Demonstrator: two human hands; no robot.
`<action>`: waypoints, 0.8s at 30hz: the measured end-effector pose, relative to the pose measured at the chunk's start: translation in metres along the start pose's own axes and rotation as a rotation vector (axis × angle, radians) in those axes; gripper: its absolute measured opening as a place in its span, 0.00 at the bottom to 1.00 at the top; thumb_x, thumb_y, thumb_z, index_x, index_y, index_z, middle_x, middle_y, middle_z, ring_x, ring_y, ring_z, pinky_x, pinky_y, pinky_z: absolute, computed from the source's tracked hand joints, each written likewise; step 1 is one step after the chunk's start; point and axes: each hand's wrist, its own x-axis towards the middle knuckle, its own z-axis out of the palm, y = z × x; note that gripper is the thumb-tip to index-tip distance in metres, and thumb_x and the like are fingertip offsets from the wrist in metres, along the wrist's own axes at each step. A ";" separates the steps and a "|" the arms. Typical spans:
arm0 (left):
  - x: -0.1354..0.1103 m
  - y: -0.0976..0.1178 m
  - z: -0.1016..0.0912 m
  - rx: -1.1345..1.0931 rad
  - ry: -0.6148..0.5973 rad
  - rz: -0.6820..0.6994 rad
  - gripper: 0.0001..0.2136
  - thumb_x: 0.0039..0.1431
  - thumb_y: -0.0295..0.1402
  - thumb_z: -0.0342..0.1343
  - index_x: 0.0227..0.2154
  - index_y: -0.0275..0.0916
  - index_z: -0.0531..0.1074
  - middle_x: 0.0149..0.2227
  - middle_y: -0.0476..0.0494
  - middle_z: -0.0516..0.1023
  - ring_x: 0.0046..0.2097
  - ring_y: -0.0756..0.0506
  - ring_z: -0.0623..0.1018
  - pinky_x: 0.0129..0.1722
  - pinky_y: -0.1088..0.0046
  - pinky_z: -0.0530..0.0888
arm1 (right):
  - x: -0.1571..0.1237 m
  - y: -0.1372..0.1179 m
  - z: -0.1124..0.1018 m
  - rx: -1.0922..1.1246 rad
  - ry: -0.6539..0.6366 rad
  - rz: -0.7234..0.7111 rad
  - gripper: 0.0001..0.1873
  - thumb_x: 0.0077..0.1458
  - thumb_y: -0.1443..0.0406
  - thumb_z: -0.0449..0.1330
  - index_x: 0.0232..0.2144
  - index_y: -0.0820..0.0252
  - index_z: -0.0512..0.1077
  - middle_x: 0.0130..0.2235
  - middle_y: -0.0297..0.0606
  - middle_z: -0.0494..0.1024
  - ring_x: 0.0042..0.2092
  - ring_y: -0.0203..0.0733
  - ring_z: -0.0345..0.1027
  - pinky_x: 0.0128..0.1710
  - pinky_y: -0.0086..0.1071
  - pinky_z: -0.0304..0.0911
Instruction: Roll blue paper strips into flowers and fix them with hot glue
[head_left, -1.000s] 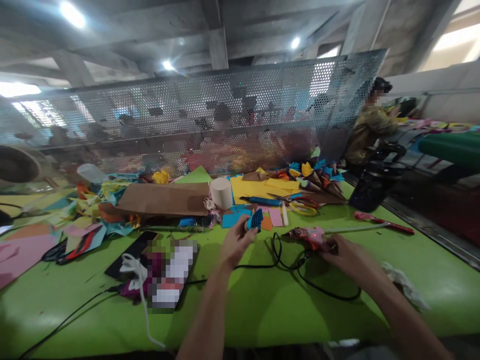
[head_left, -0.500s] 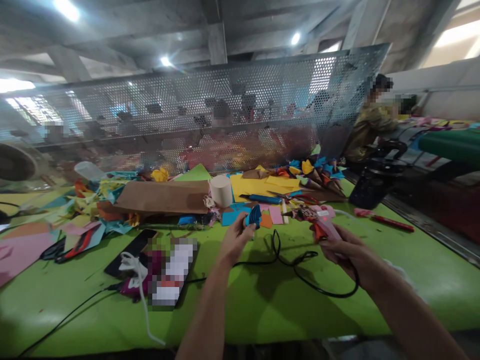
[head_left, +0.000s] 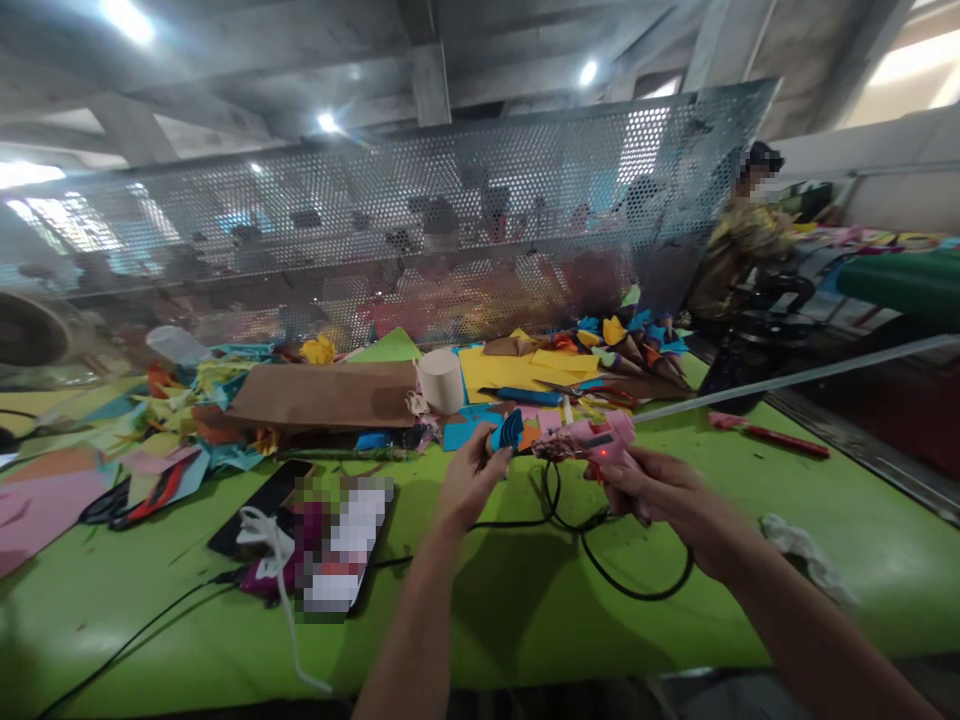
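Note:
My left hand (head_left: 466, 487) pinches a small folded blue paper piece (head_left: 507, 432) above the green table (head_left: 525, 610). My right hand (head_left: 660, 495) grips a pink glue gun (head_left: 596, 443) held level, its nozzle pointing left and almost touching the blue piece. A long clear glue stick (head_left: 787, 380) juts out behind the gun to the right. The gun's black cord (head_left: 600, 540) loops on the table under both hands.
Coloured paper scraps (head_left: 187, 420), brown paper (head_left: 322, 395), a white tape roll (head_left: 441, 381), scissors and paper cones (head_left: 637, 355) crowd the far side before a perforated metal screen. A phone (head_left: 262, 500) and white cable lie left. A seated person (head_left: 739, 255) works at far right.
My right hand lifted the glue gun off the table and swung it left, bringing the nozzle up to the blue paper piece. My left hand stayed nearly still.

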 end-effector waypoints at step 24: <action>0.000 0.002 0.001 -0.067 -0.026 0.031 0.13 0.61 0.45 0.51 0.39 0.40 0.67 0.34 0.50 0.66 0.37 0.47 0.66 0.37 0.74 0.65 | 0.001 -0.010 0.001 -0.502 0.044 -0.198 0.22 0.60 0.47 0.53 0.24 0.57 0.62 0.24 0.31 0.64 0.27 0.36 0.57 0.25 0.30 0.51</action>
